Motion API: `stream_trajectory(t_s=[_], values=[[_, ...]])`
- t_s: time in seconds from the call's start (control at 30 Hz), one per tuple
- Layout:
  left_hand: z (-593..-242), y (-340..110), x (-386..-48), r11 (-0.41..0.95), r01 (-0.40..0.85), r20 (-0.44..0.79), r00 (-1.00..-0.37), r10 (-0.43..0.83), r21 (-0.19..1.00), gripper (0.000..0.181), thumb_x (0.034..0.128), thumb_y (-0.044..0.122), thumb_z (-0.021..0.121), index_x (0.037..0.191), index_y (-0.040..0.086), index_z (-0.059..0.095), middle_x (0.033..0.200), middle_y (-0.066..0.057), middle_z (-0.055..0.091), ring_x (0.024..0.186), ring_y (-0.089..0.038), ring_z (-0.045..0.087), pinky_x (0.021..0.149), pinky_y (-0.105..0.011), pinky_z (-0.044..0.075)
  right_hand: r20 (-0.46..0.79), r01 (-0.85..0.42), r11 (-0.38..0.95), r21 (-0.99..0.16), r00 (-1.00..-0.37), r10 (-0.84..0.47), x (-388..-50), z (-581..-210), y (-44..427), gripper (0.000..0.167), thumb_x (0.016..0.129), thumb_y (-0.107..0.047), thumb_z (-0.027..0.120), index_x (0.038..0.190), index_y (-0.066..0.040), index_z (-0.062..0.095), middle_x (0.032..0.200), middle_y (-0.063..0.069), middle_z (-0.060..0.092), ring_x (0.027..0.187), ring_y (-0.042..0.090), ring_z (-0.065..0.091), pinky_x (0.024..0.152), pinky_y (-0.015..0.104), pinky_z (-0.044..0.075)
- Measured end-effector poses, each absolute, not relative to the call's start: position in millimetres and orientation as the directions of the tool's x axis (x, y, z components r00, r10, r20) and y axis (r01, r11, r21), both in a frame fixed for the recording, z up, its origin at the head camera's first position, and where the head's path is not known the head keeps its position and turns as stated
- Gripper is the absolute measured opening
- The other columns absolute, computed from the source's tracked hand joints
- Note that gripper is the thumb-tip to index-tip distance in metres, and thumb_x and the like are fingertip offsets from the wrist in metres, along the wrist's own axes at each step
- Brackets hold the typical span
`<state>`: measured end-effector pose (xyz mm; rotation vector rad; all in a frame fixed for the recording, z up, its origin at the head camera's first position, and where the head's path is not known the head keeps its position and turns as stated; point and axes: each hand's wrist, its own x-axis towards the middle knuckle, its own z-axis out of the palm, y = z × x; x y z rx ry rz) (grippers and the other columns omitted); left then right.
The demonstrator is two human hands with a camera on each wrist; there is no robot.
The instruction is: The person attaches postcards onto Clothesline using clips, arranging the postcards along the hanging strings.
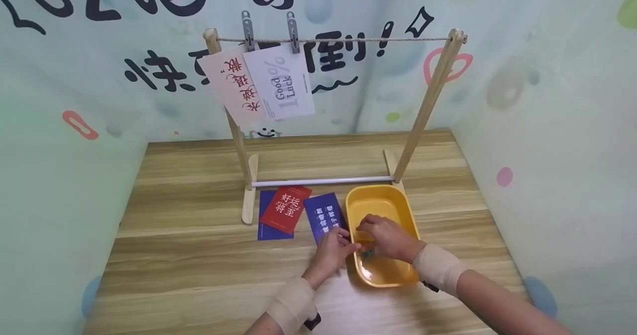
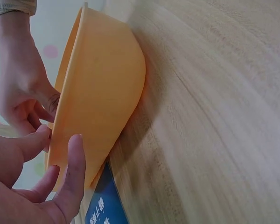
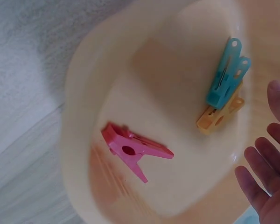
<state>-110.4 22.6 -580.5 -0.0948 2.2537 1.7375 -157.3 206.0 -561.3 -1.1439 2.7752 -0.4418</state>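
Wood-grain tabletop (image 1: 199,275) spreads beneath everything, with a pale backdrop (image 1: 378,96) carrying dark lettering rising behind it. My right hand (image 1: 390,238) is over the yellow tray (image 1: 380,205), its fingers loosely spread and holding nothing. My left hand (image 1: 332,250) is at the tray's left rim, the thumb tip at the edge and the other fingers relaxed along the outer wall; I can't tell how firmly it touches. Inside the tray, a teal clothespin (image 3: 226,74) lies against a yellow clothespin (image 3: 217,116), and a pink clothespin (image 3: 133,147) sits apart from them on the tray's floor. Just left of the tray is a blue card (image 1: 323,213) with white writing; farther left, a red card (image 1: 287,208) overlaps a second blue card (image 1: 268,233). Beyond the tray stands a wooden rack (image 1: 430,101) with a white bar (image 1: 318,181) low down and a cord (image 1: 378,40) across its top. On that cord, up and to the left of the tray, two grey clips (image 1: 292,31) hold a pinkish card (image 1: 224,71) and a white "Good Luck" card (image 1: 298,86), which overlap.
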Motion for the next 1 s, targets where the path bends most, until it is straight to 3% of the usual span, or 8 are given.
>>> stream_trajectory(t_s=[0.1, 0.23, 0.53, 1.0], values=[[-582, 24, -108, 0.252, -0.257, -0.294, -0.948, 0.124, 0.933, 0.031, 0.0900, 0.017, 0.076, 0.110, 0.001, 0.057, 0.092, -0.012, 0.068, 0.051, -0.023, 0.060, 0.046, -0.037, 0.055, -0.009, -0.679, 0.666, -0.308, -0.698, -0.716, -158, -563, 206, 0.036, 0.082, -0.022, 0.084, 0.111, -0.003, 0.074, 0.107, 0.011, 0.070, 0.093, 0.025, 0.067, 0.090, 0.041, 0.059], [-582, 25, -107, 0.244, -0.279, -0.314, -0.942, 0.119, 0.929, 0.032, 0.0905, 0.018, 0.075, 0.111, 0.001, 0.058, 0.093, -0.012, 0.069, 0.051, -0.023, 0.061, 0.052, -0.044, 0.059, -0.007, -0.693, 0.656, -0.299, -0.686, -0.727, -159, -566, 205, 0.032, 0.083, -0.021, 0.083, 0.109, -0.004, 0.075, 0.102, 0.010, 0.070, 0.088, 0.023, 0.066, 0.084, 0.039, 0.059], [-581, 26, -106, 0.214, -0.340, -0.372, -0.919, 0.131, 0.916, 0.035, 0.0906, 0.019, 0.075, 0.115, -0.001, 0.058, 0.096, -0.014, 0.069, 0.058, -0.017, 0.066, 0.059, -0.043, 0.062, -0.083, -0.660, 0.691, -0.296, -0.703, -0.707, -160, -571, 204, 0.024, 0.086, -0.016, 0.079, 0.107, -0.006, 0.076, 0.096, 0.009, 0.073, 0.083, 0.022, 0.066, 0.080, 0.038, 0.060], [-580, 24, -106, 0.227, -0.358, -0.391, -0.912, 0.124, 0.906, 0.036, 0.0907, 0.021, 0.074, 0.115, 0.000, 0.059, 0.098, -0.015, 0.071, 0.062, -0.027, 0.071, 0.059, -0.043, 0.062, -0.105, -0.641, 0.718, -0.271, -0.722, -0.684, -162, -573, 201, 0.018, 0.084, -0.007, 0.079, 0.101, -0.003, 0.074, 0.092, 0.011, 0.072, 0.081, 0.025, 0.069, 0.078, 0.041, 0.060]])
